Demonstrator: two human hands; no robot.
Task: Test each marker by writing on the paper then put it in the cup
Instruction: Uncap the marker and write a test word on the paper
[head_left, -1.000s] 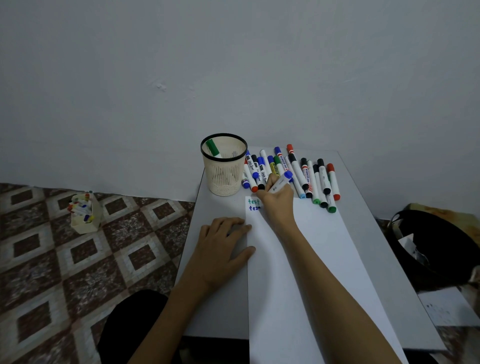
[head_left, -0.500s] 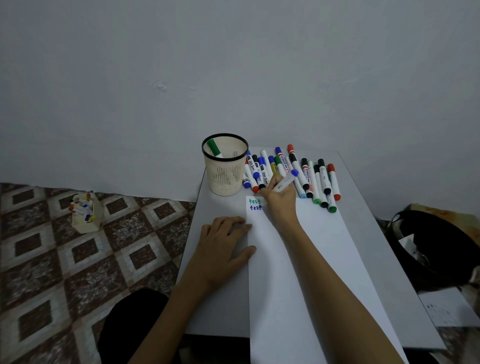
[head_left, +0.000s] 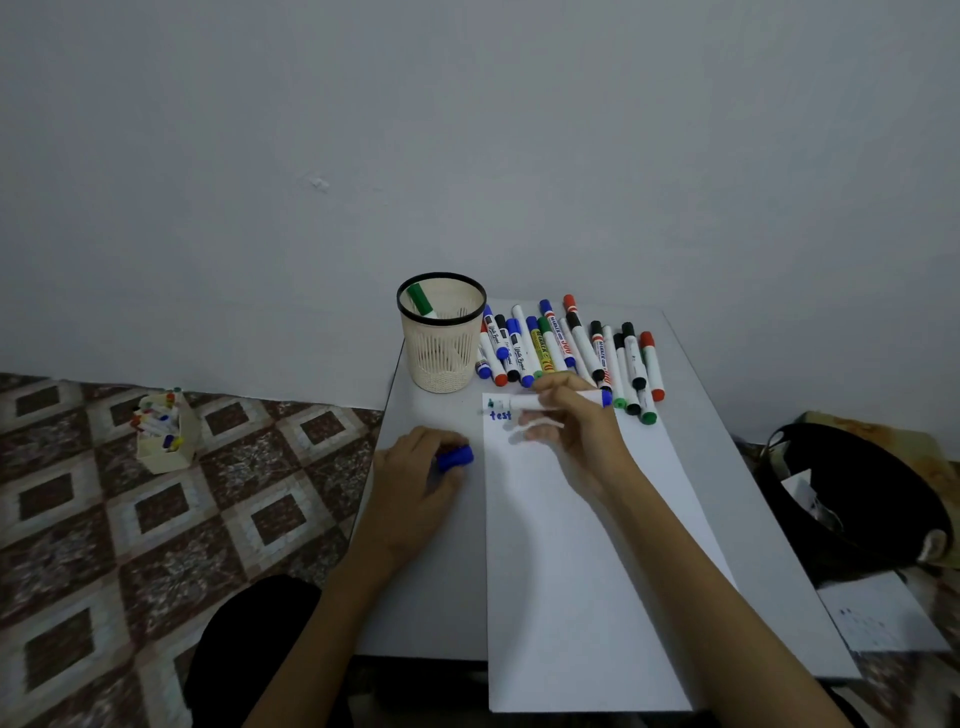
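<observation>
1. Left hand (head_left: 415, 488) is no longer lying flat at the paper's left edge as in the earlier frames. It is now pinching a blue cap (head_left: 455, 458) in curled fingers over the table (head_left: 431, 587), just left of the paper (head_left: 571, 571).
2. Right hand (head_left: 582, 431) is no longer holding the white marker (head_left: 524, 402) upright. It is gripping it level across the paper's far edge, blue end pointing right and tip pointing at the far left corner. Hand and marker are showing motion blur.
3. Paper is lying lengthwise on the table, with its near end hanging over the table's near edge.
4. Blue "test" (head_left: 500, 415) is showing at the paper's far left corner. The greenish mark above it is sitting under the marker tip and can't be read.
5. Cup (head_left: 441, 358), cream mesh with a black rim, is standing at the table's far left corner. It is holding one green marker (head_left: 420, 300), which is leaning on the rim.
6. Marker row (head_left: 571, 348) is lying along the far edge right of the cup, with blue, black, red and green caps. "MARKER" is reading on a few barrels; the other print is too small.
7. Box of markers (head_left: 161, 431) is sitting on the tiled floor at left, and a black bag (head_left: 857, 499) at right.
</observation>
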